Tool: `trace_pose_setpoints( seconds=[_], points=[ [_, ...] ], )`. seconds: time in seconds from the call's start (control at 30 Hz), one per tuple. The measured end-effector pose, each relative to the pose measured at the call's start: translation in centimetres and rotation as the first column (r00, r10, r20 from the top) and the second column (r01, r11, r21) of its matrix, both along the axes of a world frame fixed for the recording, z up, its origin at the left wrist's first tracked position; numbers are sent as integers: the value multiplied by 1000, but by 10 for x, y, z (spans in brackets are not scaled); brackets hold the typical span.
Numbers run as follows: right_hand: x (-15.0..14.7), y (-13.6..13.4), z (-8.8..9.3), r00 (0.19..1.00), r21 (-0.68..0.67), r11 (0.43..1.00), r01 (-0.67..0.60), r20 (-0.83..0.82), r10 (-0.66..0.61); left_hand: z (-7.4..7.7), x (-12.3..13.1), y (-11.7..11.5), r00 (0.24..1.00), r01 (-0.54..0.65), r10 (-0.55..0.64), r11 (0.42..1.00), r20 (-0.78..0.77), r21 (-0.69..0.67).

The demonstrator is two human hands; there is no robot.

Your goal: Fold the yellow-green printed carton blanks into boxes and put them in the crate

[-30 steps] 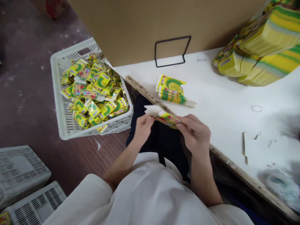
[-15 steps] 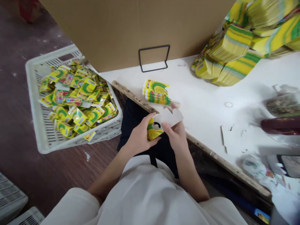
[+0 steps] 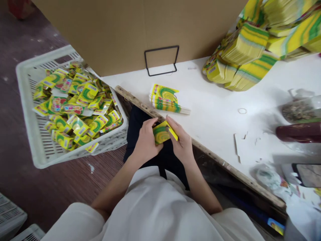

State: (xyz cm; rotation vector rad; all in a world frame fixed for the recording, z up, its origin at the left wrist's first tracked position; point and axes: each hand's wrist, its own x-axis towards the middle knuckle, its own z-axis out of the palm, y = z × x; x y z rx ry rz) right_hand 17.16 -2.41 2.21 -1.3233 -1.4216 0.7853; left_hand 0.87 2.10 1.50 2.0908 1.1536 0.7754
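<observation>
Between my two hands, above my lap at the table's edge, is a small yellow and green cardboard box [image 3: 162, 133]. My left hand [image 3: 146, 139] grips its left side, thumb below and fingers at the top. My right hand [image 3: 181, 140] is closed on the right end, where a yellow flap stands out. Just beyond my fingers, a small stack of flat printed cartons [image 3: 165, 98] lies on the white table [image 3: 208, 110]. To the left, a white plastic basket [image 3: 27, 110] holds a heap of folded yellow and green boxes [image 3: 75, 107].
A large brown cardboard sheet [image 3: 120, 33] stands at the back, with a black wire stand [image 3: 162, 61] before it. Bundled flat cartons [image 3: 245, 57] pile up at back right. A dark red cylinder [image 3: 298, 132], a phone-like device [image 3: 308, 174] and plastic bags [image 3: 271, 177] lie right.
The white inner flap that stuck out of the box at its right end is no longer seen; a yellow flap shows there instead. My right hand has moved in closer to the left.
</observation>
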Motion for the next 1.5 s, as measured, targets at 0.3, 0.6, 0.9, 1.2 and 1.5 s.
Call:
trace_pose_setpoints(
  seconds=[0.3,0.6,0.9,1.2,1.5],
  points=[
    [33,6,1,936,-100,949,-299,162,312,20,-19,16,986,141,-138,990,-94,28],
    [9,7,-6,995,-6,995,-99,-8,99,15,-16,14,976,8,16,994,215,-106],
    [39,85,-4,872,-34,915,401,320,-370,-20,-28,27,237,-116,761,639,604,-760],
    [34,116,-5,817,-135,889,438,471,-331,-20,-1,6,528,51,638,635,560,-771],
    [-14,37,12,988,-189,970,-151,-14,151,-5,10,13,402,15,432,879,808,-477]
  ],
)
